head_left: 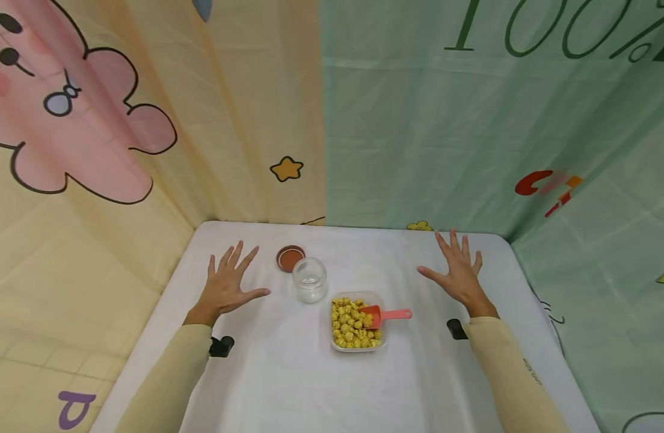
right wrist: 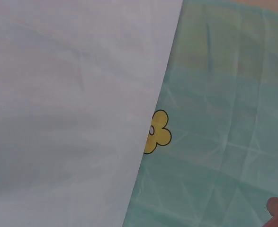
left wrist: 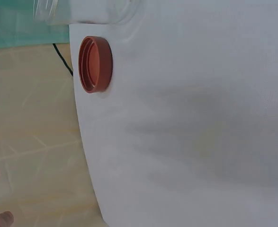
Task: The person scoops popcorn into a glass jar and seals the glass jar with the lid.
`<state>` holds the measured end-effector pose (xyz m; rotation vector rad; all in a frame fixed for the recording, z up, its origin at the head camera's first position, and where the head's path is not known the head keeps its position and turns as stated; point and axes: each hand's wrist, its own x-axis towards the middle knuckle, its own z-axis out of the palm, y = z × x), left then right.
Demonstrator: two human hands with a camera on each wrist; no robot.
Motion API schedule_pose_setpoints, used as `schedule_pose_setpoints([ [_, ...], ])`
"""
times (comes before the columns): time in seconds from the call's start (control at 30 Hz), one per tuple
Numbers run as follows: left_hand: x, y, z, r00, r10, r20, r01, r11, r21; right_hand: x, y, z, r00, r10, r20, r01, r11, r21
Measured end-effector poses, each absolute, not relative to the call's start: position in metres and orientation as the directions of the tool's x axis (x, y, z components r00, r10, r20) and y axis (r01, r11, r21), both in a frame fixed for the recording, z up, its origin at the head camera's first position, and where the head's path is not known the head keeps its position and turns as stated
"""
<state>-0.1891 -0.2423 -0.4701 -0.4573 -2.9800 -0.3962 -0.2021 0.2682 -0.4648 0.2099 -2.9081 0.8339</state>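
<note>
A: Any writing? "100%" in dark green runs across the green backdrop (head_left: 473, 120); a purple letter sits low on the yellow cloth (head_left: 94, 240).

B: The white surface (head_left: 288, 385) has rounded far corners, with cloth walls close on three sides.

A: Both hands hover spread and hold nothing: left hand (head_left: 227, 285) near the red-brown lid (head_left: 290, 258) and empty glass jar (head_left: 310, 279), right hand (head_left: 459, 270) well right of the popcorn tub (head_left: 358, 322) and its red scoop (head_left: 383, 314).

B: Bare cloth-covered room lies nearer the person.
</note>
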Motion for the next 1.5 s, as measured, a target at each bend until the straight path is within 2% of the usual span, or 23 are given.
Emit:
schedule_pose_setpoints([
  [0.67,-0.17,-0.23,-0.506,-0.947,0.257,0.194,0.316,0.854,0.413,-0.192,0.269,-0.487,-0.983,-0.117,0.138,-0.174,0.82,-0.545],
  [0.87,-0.163,-0.224,-0.518,-0.936,0.27,0.224,0.341,0.85,0.402,-0.188,0.266,-0.496,-0.983,-0.115,0.145,-0.177,0.806,-0.564],
  [1.03,-0.155,-0.219,-0.526,-0.947,0.259,0.189,0.314,0.865,0.392,-0.185,0.265,-0.5,-0.982,-0.134,0.134,-0.188,0.784,-0.591],
  [1.3,-0.148,-0.203,-0.544,-0.943,0.292,0.156,0.33,0.782,0.529,-0.173,0.266,-0.511,-0.988,-0.128,0.088,-0.155,0.764,-0.626],
  [1.5,-0.142,-0.19,-0.55,-0.949,0.287,0.134,0.303,0.698,0.649,-0.169,0.257,-0.522,-0.984,-0.147,0.1,-0.176,0.74,-0.649],
])
